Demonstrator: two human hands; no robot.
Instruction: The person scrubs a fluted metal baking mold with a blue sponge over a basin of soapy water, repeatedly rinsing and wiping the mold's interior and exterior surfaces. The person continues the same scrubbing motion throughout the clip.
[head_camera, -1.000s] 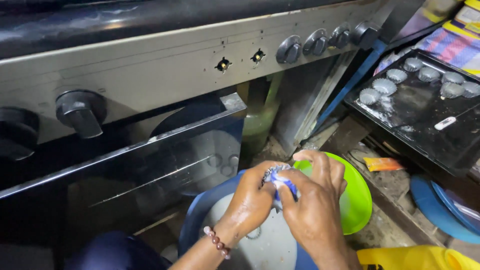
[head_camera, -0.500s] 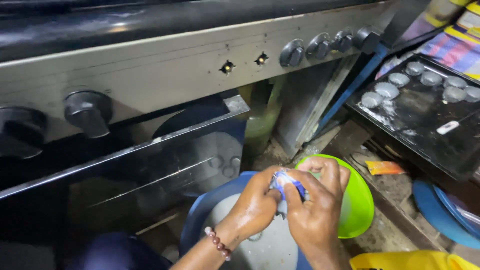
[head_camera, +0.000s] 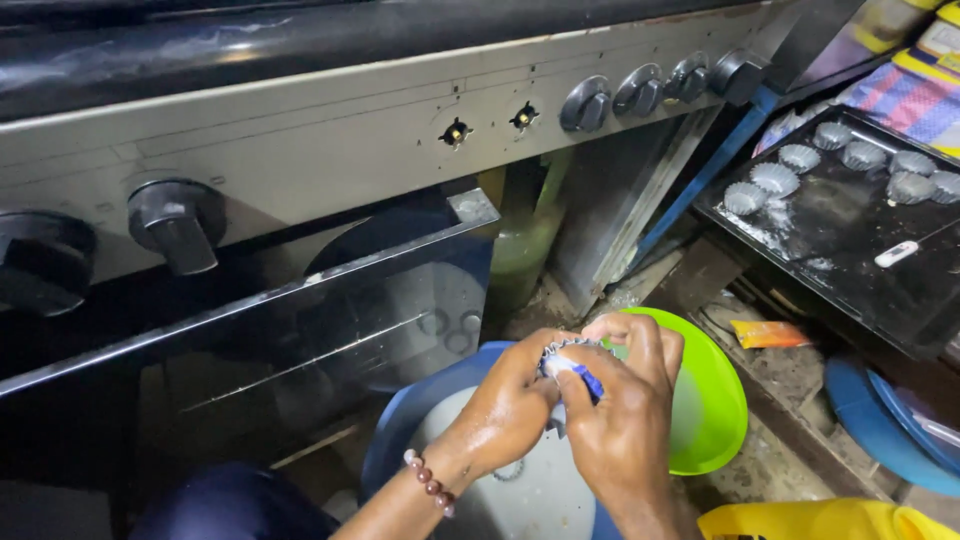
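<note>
My left hand (head_camera: 508, 412) grips a small fluted metal baking mould (head_camera: 558, 350) by its rim. My right hand (head_camera: 622, 420) presses a blue-and-white cloth or sponge (head_camera: 584, 380) into the mould. Both hands are wet and meet above a blue basin (head_camera: 400, 440) holding pale, cloudy water. A beaded bracelet sits on my left wrist. A bright green bowl (head_camera: 715, 400) lies just right of the hands, partly behind them.
A steel oven with black knobs (head_camera: 175, 220) and a half-open glass door (head_camera: 300, 330) fills the left. A black tray (head_camera: 860, 230) at the right carries several fluted moulds (head_camera: 775, 178). A blue lid (head_camera: 880, 425) and a yellow container (head_camera: 800, 520) lie at lower right.
The hands have shifted slightly up and right while turning the mould against the cloth. The view has drifted a little; nothing else moved.
</note>
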